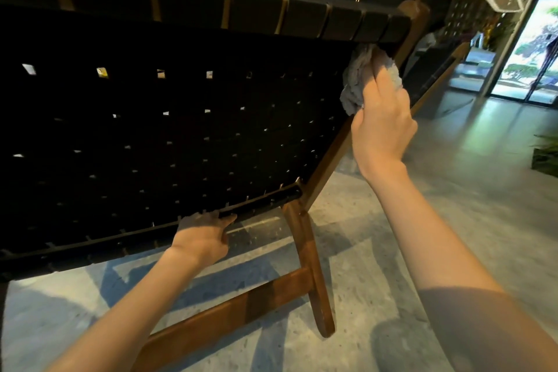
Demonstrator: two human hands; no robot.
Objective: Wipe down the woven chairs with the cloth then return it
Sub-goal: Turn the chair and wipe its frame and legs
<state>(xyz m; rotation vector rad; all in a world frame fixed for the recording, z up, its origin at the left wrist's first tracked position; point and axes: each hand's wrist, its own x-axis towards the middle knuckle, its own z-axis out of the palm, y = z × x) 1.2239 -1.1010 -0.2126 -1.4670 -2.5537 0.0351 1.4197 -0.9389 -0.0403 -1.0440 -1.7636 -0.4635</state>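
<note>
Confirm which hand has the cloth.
The right hand, holding the grey cloth against the upper corner of the woven chair; the left hand only grips its bottom edge.

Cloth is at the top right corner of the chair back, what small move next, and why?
Probably sweep the cloth leftward along the woven back: the right hand holds it at the far corner, while the left hand grips the lower rail.

Matt black woven chair on glossy wood frame — crumpled grey cloth.
</note>
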